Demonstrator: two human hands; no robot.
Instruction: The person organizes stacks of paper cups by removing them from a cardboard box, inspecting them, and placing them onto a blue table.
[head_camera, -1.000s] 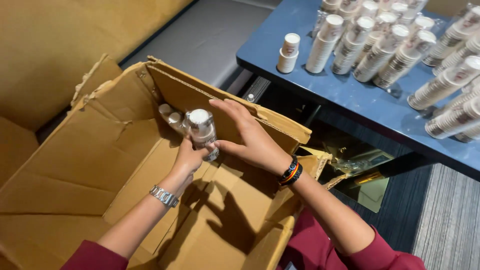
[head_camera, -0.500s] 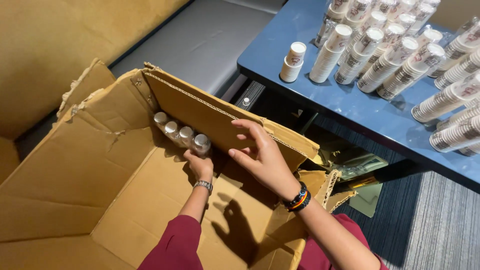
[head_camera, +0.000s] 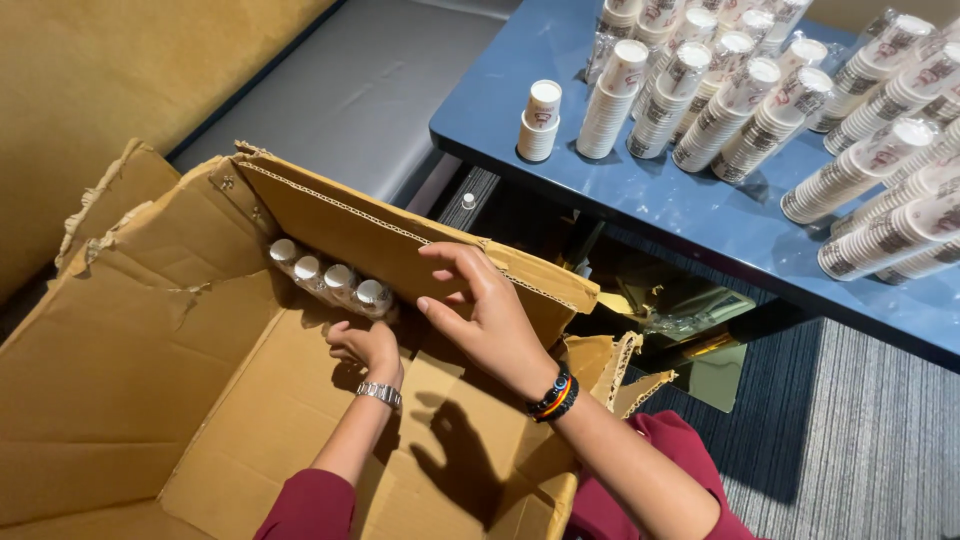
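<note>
Inside carton (head_camera: 200, 400) | bottle row (head_camera: 330, 282) — caps up, running diagonally | left hand (head_camera: 365, 345) fingers curled beneath — right hand (head_camera: 480, 310) fingers spread.

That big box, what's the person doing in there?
A person is reaching into a big cardboard box with both hands. The left hand is down inside, right by a row of four small bottles with white caps lined up against the box wall. The right hand rests on the wall of the box just beside them. Neither hand is lifting a bottle at this moment. Next to the box, a blue table holds many stacks of paper cups.
</note>
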